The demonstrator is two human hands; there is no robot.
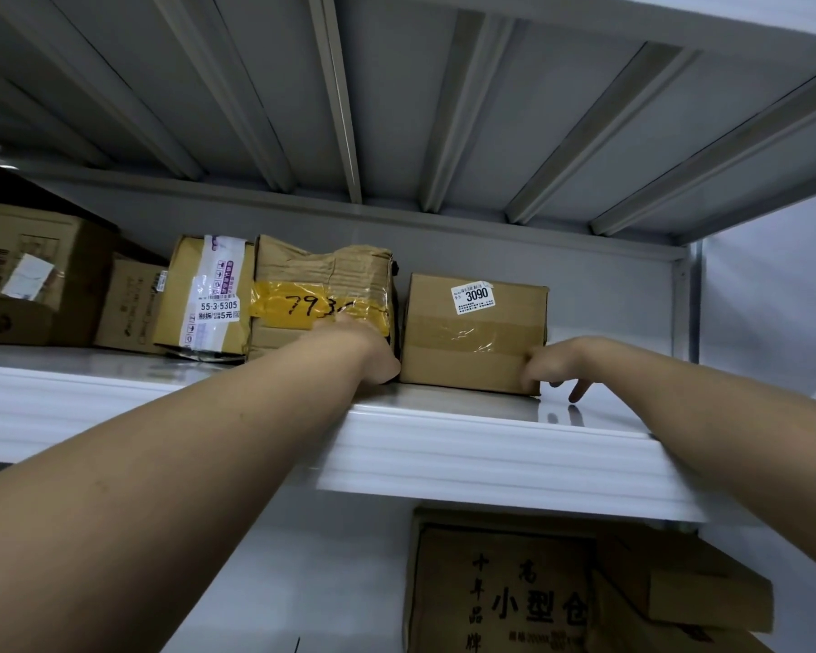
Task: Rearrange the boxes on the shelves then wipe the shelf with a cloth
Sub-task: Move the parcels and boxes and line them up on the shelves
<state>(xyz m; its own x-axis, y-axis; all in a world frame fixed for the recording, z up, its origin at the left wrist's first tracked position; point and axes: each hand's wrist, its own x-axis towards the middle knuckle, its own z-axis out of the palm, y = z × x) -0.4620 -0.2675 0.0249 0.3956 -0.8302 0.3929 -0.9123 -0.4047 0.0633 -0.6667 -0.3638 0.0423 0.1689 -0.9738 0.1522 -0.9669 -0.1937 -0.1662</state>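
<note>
Near the shelf's [444,445] front edge sits the box labelled 3090 [474,337]. My right hand [554,365] grips its right corner, fingers curled; my left hand [373,355] presses its left side, fingers hidden, grip unclear. Crumpled taped box [321,294] touches left.

Brown boxes [474,334], yellow tape [319,308], white shelf [491,457]
</note>
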